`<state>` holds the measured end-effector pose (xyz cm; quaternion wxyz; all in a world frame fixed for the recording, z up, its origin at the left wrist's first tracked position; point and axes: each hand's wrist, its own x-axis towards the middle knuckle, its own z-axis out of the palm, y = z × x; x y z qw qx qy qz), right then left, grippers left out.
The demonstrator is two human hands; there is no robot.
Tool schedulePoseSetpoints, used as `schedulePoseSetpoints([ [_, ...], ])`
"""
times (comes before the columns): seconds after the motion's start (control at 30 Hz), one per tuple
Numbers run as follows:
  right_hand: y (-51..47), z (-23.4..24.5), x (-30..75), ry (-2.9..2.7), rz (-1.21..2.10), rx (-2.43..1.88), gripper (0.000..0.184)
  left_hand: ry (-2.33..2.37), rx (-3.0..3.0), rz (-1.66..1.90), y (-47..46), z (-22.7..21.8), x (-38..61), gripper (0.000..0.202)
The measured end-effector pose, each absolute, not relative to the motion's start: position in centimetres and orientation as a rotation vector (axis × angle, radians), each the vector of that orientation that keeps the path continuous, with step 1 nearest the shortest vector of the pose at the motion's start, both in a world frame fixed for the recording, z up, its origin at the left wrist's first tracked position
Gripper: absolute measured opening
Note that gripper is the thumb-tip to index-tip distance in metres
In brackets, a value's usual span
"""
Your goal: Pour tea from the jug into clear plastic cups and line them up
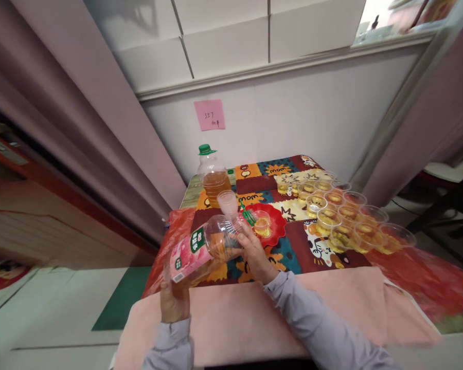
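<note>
Patchwork table (321,259) | left hand (174,298), right hand (255,253) gripping bottle (200,246) | long axis tilted, neck up-right

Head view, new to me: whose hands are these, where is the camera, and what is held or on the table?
No machine: a person's two bare hands, filmed by a camera worn on their head, looking forward and down. The left hand grips the base of a tilted bottle with a pink label; the right hand is at its neck, beside a small clear cup; its grip is unclear. On the patchwork tablecloth stand a red plate carrying one filled cup, a green-capped bottle of amber liquid, and a cluster of filled cups.
</note>
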<state>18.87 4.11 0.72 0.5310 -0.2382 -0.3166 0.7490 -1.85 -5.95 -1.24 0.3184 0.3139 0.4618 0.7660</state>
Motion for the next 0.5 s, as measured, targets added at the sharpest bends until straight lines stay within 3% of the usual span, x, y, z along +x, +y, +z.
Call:
schedulePoseSetpoints([
  [0.2, 3.8, 1.7, 18.5, -0.810, 1.738, -0.628, 0.062, 1.568, 1.090, 2.193, -6.6, -2.2, -2.0, 0.125],
  [0.37, 3.4, 3.2, 17.4, -0.900, 1.679, -0.570, 0.056, 1.991, 1.638, 1.947, -6.5, -1.6, -1.4, 0.114],
  [0.5, 3.2, 4.6, 17.8, -1.035, 1.645, -0.511, 0.057, 2.115, 1.747, 1.923, -6.3, -2.0, -1.5, 0.105],
])
